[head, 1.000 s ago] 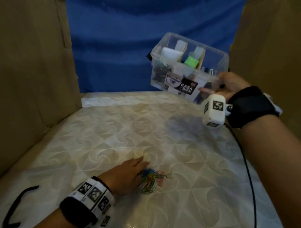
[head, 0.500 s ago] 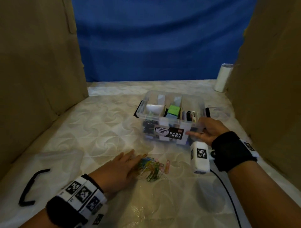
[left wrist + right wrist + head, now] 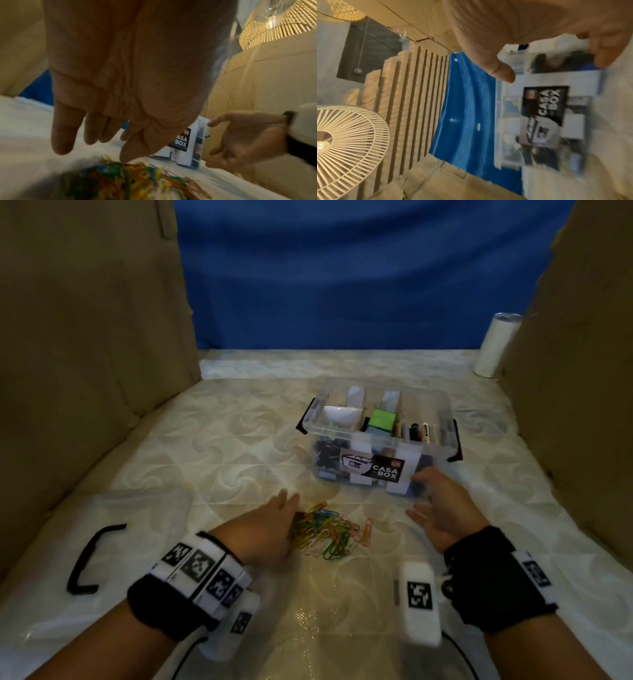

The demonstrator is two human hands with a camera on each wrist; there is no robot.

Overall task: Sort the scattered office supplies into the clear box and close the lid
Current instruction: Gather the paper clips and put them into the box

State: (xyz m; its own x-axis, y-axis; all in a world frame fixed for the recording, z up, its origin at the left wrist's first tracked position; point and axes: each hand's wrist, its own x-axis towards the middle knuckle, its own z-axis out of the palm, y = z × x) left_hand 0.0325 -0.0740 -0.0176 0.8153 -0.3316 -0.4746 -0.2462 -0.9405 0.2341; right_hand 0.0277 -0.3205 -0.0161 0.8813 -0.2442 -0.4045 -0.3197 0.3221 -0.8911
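Your left hand [image 3: 265,530] lies flat, fingers [image 3: 63,129] straight, palm side against the left edge of the paper clips [image 3: 325,534]. It holds nothing. Your right hand [image 3: 442,508] is released too, fingers relaxed and spread, just off the box [image 3: 376,440] at its near right corner. I cannot tell whether a fingertip touches the wall.

The clip pile sits loose on the bench between both hands, just in front of the box. The box stands upright, open, already stocked: pens at the right, a green block in the middle, dark binder clips at the lower left. The lid [image 3: 137,508] lies well off to the left by the black handle [image 3: 89,559].

Risks from here:
- Clips are tangled and thin. Scooping with one flat hand will likely spill some back onto the patterned cover, where the pale pink ones are hard to spot.
- One pink clip [image 3: 367,530] lies apart at the right edge. Easy to leave behind.
- Push the pile forward and it jams against the box wall, or shoves the light box away.
- Tip clips in carelessly and they land in the pen section, so no sort.
- The lid is clear and hard to see. You could lean on it while reaching.
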